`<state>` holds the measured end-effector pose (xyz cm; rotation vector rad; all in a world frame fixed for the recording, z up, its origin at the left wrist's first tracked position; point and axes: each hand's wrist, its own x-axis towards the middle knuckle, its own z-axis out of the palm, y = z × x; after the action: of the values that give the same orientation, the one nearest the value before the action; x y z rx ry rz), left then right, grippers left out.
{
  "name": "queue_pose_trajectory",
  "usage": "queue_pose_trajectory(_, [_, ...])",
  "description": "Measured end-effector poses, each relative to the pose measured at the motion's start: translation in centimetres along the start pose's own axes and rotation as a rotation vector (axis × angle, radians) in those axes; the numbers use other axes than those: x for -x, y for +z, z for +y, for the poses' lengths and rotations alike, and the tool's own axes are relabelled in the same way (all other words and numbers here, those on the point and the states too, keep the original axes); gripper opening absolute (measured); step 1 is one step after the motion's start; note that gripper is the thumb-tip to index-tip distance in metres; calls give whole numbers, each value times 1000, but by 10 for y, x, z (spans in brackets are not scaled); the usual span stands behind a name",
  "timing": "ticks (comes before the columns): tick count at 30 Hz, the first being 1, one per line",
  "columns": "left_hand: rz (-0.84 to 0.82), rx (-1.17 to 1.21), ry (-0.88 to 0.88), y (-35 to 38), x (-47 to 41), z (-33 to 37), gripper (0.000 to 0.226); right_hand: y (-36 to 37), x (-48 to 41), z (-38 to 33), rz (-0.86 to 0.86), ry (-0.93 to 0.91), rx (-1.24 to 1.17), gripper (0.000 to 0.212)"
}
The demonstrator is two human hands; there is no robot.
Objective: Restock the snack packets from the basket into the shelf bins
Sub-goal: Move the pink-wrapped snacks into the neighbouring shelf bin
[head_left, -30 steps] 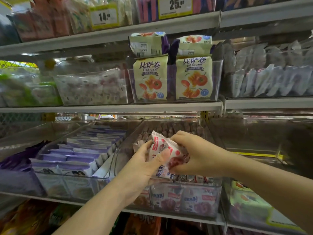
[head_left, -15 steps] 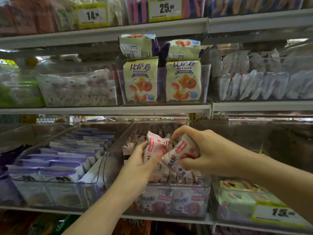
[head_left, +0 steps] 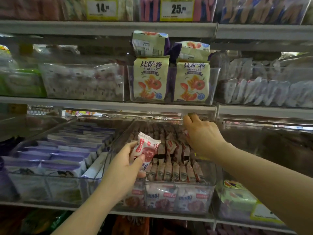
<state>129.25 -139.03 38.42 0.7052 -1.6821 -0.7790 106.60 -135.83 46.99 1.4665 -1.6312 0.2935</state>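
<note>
Left hand (head_left: 125,168): thumb and fingers grip one white-and-red packet (head_left: 146,150), held upright over the front left part of the middle clear bin (head_left: 179,184). Right hand (head_left: 203,136): reaching to the rear right of the same bin, just under the shelf edge (head_left: 110,106), fingers curled down among the packets there. Whether it grips one cannot be told. Inside the bin, rows of like packets (head_left: 174,168) stand on edge, front to back, with more seen through the front wall. To the left, a neighbouring bin holds purple packets (head_left: 59,150). To the right, another holds green packets (head_left: 237,197). On the shelf above, two cream bags (head_left: 150,78) with an orange tomato print stand side by side in a clear bin, each with another bag lying on top. Yellow price tags (head_left: 177,8) reading 14 and 25 hang on the top shelf.
</note>
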Motion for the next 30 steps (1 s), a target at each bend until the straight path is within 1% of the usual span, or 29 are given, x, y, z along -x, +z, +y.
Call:
queue_pose_trajectory(2, [-4, -20, 10, -2, 1, 0, 39, 5, -9, 1, -125, 62, -110, 53])
queue_pose_trajectory(4, [-10, -11, 10, -5, 1, -1, 38, 8, -15, 3, -305, 110, -227, 61])
queue_pose_trajectory(6, [-18, 1, 5, -7, 2, -3, 39, 9, -15, 6, -491, 110, -324, 69])
queue_pose_trajectory(8, [-18, 4, 17, -7, 1, -4, 42, 7, -12, 9, -593, 84, -362, 67])
queue_pose_trajectory(9, [-19, 1, 24, -7, 1, -4, 41, 5, -11, 11, -598, 67, -360, 61])
queue_pose_trajectory(11, [-26, -7, 40, -7, 0, -2, 38, -1, -8, 13, -541, 54, -334, 45])
queue_pose_trajectory(13, [-30, -50, 54, -8, 0, 0, 36, -6, -4, 12, -429, 62, -288, 32])
queue_pose_trajectory(15, [-15, -153, 90, -13, -2, 3, 34, -10, 2, 8, -271, 37, -201, 21])
queue_pose_trajectory(18, [5, -355, 241, -25, -9, 11, 32, -20, 14, 2, -31, -96, -55, 15])
queue_pose_trajectory(20, [-13, -530, 358, -32, -15, 17, 33, -29, 22, -2, 94, -166, -95, 10])
queue_pose_trajectory(22, [-7, -770, 451, -39, -22, 22, 34, -39, 28, -9, 201, -206, -257, 10])
queue_pose_trajectory(23, [-22, -857, 468, -41, -26, 24, 35, -43, 30, -17, 219, -214, -341, 13])
queue_pose_trajectory(24, [-67, -924, 460, -44, -30, 25, 36, -46, 30, -25, 195, -209, -425, 14])
queue_pose_trajectory(27, [-244, -1108, 371, -46, -41, 25, 44, -42, 24, -53, 17, -167, -685, 15])
queue_pose_trajectory(28, [-265, -1164, 349, -46, -44, 23, 47, -38, 21, -62, -20, -159, -731, 15])
queue_pose_trajectory(30, [-236, -1266, 357, -45, -48, 17, 43, -28, 12, -76, -55, -143, -770, 15])
